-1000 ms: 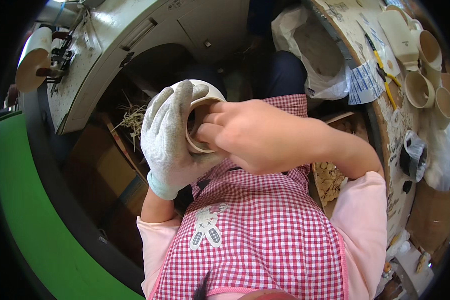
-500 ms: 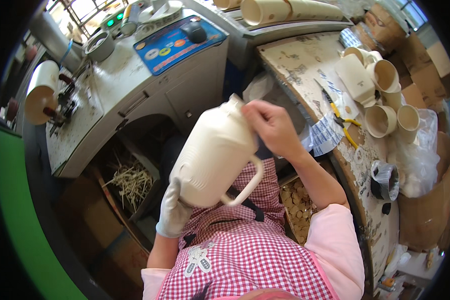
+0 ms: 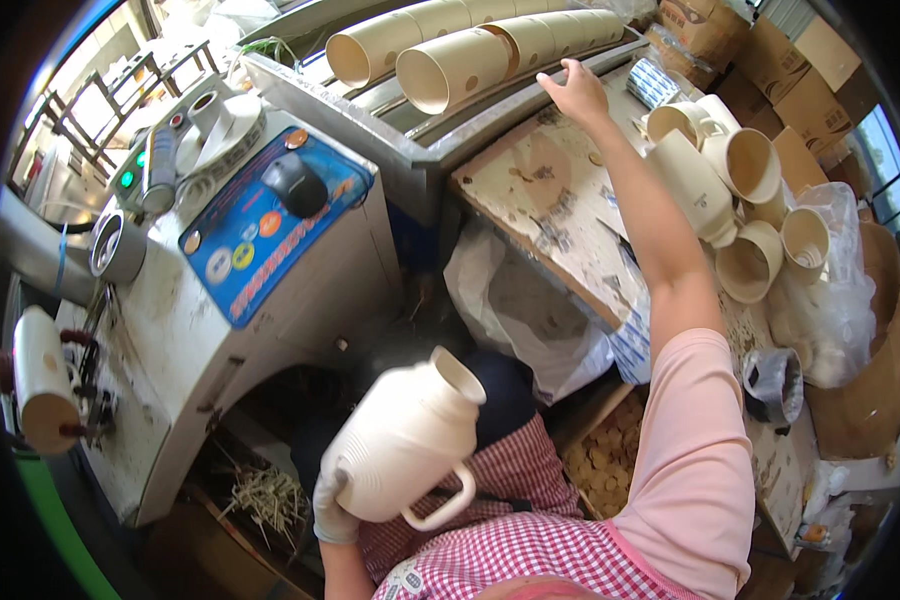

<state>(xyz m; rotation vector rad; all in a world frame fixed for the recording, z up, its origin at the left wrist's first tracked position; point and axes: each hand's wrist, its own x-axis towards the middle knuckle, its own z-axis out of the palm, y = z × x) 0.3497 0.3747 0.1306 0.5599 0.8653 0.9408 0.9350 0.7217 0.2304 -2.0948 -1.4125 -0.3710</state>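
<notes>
A cream plastic jug point(image 3: 395, 445) with a side handle tilts over my lap, its round mouth pointing up and right. My gloved left hand point(image 3: 332, 508) grips it around the base end. Far off to the upper right, my bare right hand point(image 3: 578, 95) reaches over the worktable with thumb and finger apart and nothing visible in it. Just beyond that hand lies a row of cream cylinders point(image 3: 460, 72) with round spots on their sides. Behind my right forearm, a cluster of cream jugs point(image 3: 685, 180) stands on the table.
A worn bench point(image 3: 540, 190) runs along the right, with a clear plastic bag point(image 3: 840, 270) and cardboard boxes point(image 3: 815, 100) beyond. At left, a white cabinet top point(image 3: 150, 350) carries a blue mat point(image 3: 270, 215) and black mouse point(image 3: 295, 186). Below sits a box of round cream discs point(image 3: 610, 455).
My right hand has left the jug's neck and stretched out to the far upper right. The jug, still in my left hand, is lower, and its mouth opening now shows. The view has shifted.
</notes>
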